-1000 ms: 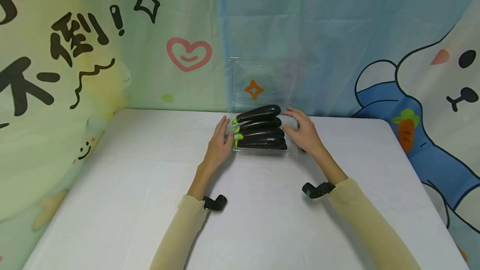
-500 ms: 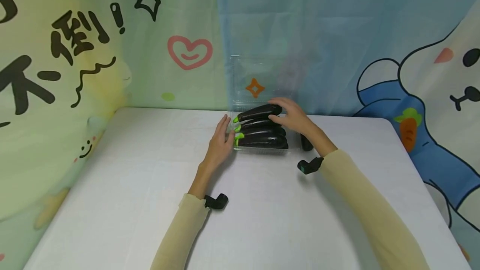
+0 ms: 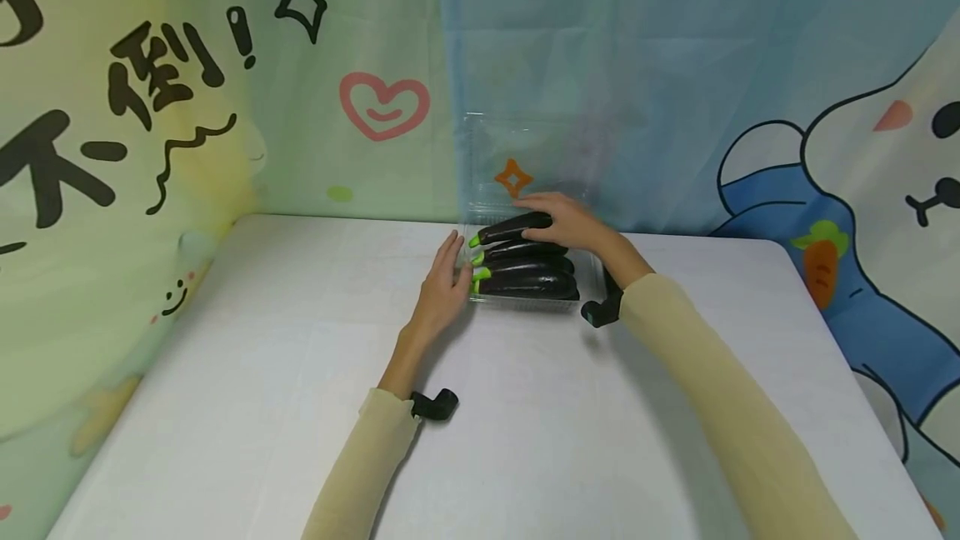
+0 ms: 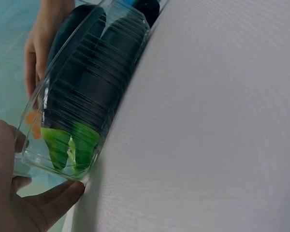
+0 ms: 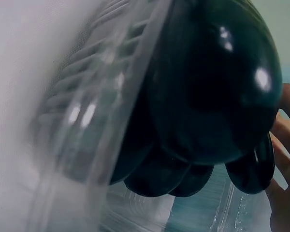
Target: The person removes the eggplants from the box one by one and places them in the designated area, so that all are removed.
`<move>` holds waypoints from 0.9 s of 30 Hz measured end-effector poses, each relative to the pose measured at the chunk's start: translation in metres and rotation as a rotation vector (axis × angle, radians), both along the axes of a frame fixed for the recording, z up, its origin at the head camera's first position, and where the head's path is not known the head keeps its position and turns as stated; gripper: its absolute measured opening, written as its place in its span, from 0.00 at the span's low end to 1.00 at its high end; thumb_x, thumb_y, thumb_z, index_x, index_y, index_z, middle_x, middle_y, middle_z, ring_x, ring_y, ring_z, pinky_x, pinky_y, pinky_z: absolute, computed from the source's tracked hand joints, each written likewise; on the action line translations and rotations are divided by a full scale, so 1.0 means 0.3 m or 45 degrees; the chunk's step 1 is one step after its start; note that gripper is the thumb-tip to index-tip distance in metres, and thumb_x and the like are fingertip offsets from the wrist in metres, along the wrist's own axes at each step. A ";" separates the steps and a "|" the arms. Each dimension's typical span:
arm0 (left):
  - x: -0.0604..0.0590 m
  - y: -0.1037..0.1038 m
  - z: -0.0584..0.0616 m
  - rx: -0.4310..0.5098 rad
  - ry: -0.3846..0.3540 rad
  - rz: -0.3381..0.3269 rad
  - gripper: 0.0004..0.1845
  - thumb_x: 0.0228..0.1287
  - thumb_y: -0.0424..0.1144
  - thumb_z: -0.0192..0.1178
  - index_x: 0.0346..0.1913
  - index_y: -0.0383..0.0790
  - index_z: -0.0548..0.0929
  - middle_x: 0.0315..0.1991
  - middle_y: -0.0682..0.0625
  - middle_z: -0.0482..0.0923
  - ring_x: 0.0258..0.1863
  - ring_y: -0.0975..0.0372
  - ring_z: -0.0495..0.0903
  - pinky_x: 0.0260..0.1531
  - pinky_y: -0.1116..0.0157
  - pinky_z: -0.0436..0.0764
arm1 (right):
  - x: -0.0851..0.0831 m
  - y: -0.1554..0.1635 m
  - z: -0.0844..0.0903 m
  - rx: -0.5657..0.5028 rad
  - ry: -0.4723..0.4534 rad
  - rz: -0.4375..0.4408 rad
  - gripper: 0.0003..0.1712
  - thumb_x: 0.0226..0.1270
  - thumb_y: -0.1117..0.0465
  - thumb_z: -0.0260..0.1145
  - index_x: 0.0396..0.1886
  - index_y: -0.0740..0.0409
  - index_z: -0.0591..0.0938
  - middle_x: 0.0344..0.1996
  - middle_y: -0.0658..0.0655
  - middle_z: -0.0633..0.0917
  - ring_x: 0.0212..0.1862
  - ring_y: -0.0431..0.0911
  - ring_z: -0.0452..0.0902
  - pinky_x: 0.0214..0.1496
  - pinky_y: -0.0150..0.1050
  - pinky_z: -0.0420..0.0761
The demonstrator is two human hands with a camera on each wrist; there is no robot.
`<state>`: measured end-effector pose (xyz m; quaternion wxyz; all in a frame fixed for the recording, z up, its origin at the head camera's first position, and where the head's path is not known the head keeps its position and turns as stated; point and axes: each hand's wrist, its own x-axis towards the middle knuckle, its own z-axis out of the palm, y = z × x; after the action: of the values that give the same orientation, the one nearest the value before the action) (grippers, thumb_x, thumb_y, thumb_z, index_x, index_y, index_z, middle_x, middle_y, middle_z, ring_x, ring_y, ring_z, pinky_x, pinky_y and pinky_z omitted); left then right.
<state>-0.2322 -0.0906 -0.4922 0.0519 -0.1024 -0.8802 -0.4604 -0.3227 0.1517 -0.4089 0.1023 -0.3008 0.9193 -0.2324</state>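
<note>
Several glossy dark eggplants (image 3: 528,282) with green stem ends lie side by side in a clear plastic container (image 3: 517,304), stems to the left. My left hand (image 3: 440,290) rests against the container's left end, fingers straight. In the left wrist view its fingertips (image 4: 75,189) are right at the container's lower corner. My right hand (image 3: 573,226) grips the farthest eggplant (image 3: 502,232) from above at its thick end, thumb on the near side. The right wrist view shows a large eggplant end (image 5: 212,87) close up, with the right hand's fingers (image 5: 285,133) behind it.
The container's clear lid (image 3: 483,144) stands raised behind it, against the printed curtain (image 3: 652,65). Another dark eggplant (image 3: 611,277) lies right of the container, mostly hidden by the right wrist. White cloth covers the table (image 3: 525,423). Both wrists wear small black cameras (image 3: 435,405).
My right hand has moved left from the container's right side onto the farthest eggplant and taken hold of it. The left hand has stayed at the container's left end.
</note>
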 end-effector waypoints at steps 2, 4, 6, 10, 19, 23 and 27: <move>0.000 0.001 -0.001 -0.007 0.004 -0.002 0.30 0.74 0.44 0.44 0.75 0.39 0.57 0.78 0.49 0.51 0.75 0.54 0.56 0.69 0.47 0.64 | -0.005 -0.005 -0.004 0.034 0.004 0.009 0.34 0.68 0.53 0.64 0.71 0.55 0.68 0.73 0.64 0.64 0.73 0.62 0.57 0.71 0.64 0.59; 0.000 0.002 -0.002 -0.012 0.005 -0.002 0.30 0.75 0.44 0.43 0.75 0.39 0.57 0.78 0.48 0.50 0.75 0.54 0.57 0.69 0.48 0.65 | -0.009 -0.008 -0.008 0.058 -0.008 0.007 0.34 0.68 0.53 0.64 0.71 0.55 0.68 0.73 0.64 0.63 0.74 0.62 0.55 0.72 0.64 0.58; -0.001 0.002 -0.003 -0.016 0.004 -0.006 0.30 0.75 0.44 0.43 0.75 0.39 0.57 0.78 0.48 0.50 0.75 0.54 0.57 0.69 0.48 0.65 | -0.013 -0.010 -0.011 0.076 -0.026 0.000 0.34 0.68 0.53 0.64 0.71 0.55 0.68 0.74 0.63 0.61 0.75 0.62 0.52 0.72 0.64 0.57; -0.002 0.002 -0.001 -0.016 0.008 -0.006 0.30 0.75 0.45 0.43 0.75 0.39 0.57 0.78 0.48 0.50 0.76 0.54 0.56 0.70 0.48 0.64 | -0.021 -0.014 -0.012 0.092 -0.037 -0.018 0.35 0.67 0.53 0.64 0.72 0.54 0.67 0.75 0.62 0.60 0.77 0.61 0.47 0.73 0.64 0.55; -0.001 0.002 0.005 -0.010 0.004 0.000 0.30 0.74 0.43 0.45 0.75 0.39 0.57 0.78 0.49 0.51 0.76 0.55 0.55 0.70 0.49 0.63 | -0.033 -0.019 -0.029 0.132 -0.069 -0.034 0.38 0.67 0.53 0.65 0.74 0.51 0.63 0.77 0.58 0.55 0.79 0.58 0.41 0.74 0.65 0.53; 0.000 0.002 0.006 -0.002 0.005 0.004 0.29 0.74 0.41 0.45 0.75 0.39 0.58 0.78 0.49 0.51 0.76 0.55 0.55 0.71 0.49 0.63 | -0.032 -0.021 -0.033 0.143 -0.056 -0.019 0.34 0.68 0.55 0.64 0.73 0.54 0.66 0.77 0.58 0.55 0.79 0.57 0.41 0.74 0.64 0.52; 0.001 0.001 0.005 -0.009 0.002 0.000 0.29 0.75 0.42 0.45 0.75 0.39 0.57 0.78 0.49 0.50 0.76 0.55 0.54 0.71 0.49 0.62 | -0.029 -0.019 -0.039 0.139 -0.026 -0.010 0.32 0.69 0.56 0.63 0.71 0.55 0.69 0.77 0.58 0.56 0.79 0.58 0.42 0.74 0.63 0.54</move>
<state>-0.2320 -0.0903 -0.4908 0.0522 -0.1027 -0.8819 -0.4572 -0.3313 0.1459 -0.4207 0.1269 -0.2890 0.9306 -0.1853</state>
